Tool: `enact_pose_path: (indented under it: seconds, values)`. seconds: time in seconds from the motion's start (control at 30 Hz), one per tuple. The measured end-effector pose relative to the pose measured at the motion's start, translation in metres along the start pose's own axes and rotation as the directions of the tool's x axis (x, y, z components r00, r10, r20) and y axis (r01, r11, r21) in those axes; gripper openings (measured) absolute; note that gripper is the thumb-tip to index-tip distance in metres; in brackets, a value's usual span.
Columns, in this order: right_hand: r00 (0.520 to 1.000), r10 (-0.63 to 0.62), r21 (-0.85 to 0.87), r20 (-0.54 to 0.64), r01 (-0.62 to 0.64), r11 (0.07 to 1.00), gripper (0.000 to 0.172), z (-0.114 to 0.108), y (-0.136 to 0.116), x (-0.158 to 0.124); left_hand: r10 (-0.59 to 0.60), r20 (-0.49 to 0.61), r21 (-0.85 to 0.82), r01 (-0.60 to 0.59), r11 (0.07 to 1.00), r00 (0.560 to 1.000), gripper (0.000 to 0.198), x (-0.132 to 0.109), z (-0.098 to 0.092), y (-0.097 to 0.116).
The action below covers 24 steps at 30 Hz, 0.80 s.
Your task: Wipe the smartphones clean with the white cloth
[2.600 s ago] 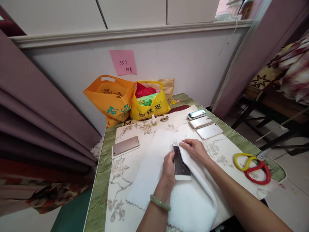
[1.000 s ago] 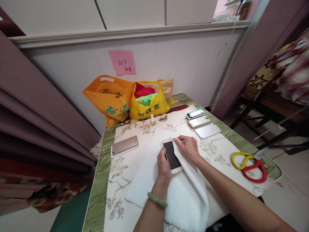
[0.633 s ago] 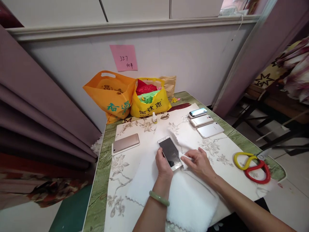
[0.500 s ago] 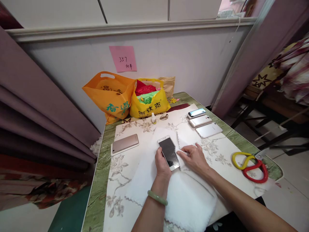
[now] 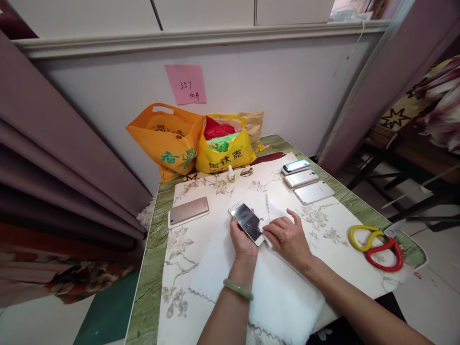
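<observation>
A white smartphone (image 5: 247,223) with a dark screen lies tilted in my left hand (image 5: 243,240), its fingers wrapped round the edges from below. My right hand (image 5: 287,238) pinches a fold of a white fluffy cloth (image 5: 283,302) against the phone's right edge. The rest of that cloth spreads under both hands, over the floral table cover (image 5: 179,268). A green bangle (image 5: 238,290) circles my left wrist. Left of the hands, a rose-gold phone (image 5: 189,211) rests on top of something white and flat.
Several phones lie at the right, among them a silver phone (image 5: 314,192). Nearer are large scissors (image 5: 377,244) with yellow and red handles. At the back stand an orange bag (image 5: 168,139), a filled yellow bag (image 5: 226,153), a small bottle (image 5: 231,174) and glasses (image 5: 246,171).
My right hand has closed its fingers more tightly and bunched the cloth at the phone's edge. The phone has turned and shifted slightly left in my left hand.
</observation>
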State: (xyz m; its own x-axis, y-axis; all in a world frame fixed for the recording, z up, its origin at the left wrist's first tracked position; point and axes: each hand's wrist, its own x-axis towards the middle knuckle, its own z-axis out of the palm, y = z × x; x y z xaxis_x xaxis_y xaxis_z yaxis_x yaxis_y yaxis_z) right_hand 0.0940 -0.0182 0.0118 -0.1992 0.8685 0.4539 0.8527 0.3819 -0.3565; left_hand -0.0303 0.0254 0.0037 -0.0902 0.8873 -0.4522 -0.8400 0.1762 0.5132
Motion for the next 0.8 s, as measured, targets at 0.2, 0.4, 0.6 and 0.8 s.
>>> enact_pose_path:
  seconds: [0.2,0.4,0.6,0.8]
  values:
    - [0.992,-0.119,0.118,0.044,0.113,0.987,0.020,0.000,-0.008,-0.008,0.046,-0.055,-0.025,-0.048,0.999,0.997,0.045,-0.004,0.000,0.000]
    - [0.999,0.014,0.027,-0.043,-0.013,1.000,0.019,0.002,0.006,-0.003,0.104,-0.092,-0.049,-0.109,0.993,0.990,0.051,-0.008,0.005,0.001]
    - [0.976,-0.216,0.160,0.008,0.212,0.964,0.015,0.002,-0.003,-0.005,0.117,-0.111,-0.002,-0.118,0.993,0.987,0.054,-0.009,0.004,0.001]
    - [0.997,-0.074,0.055,-0.033,0.076,0.996,0.018,0.004,0.003,-0.001,0.092,-0.082,-0.045,-0.096,0.994,0.992,0.057,-0.007,0.003,0.000]
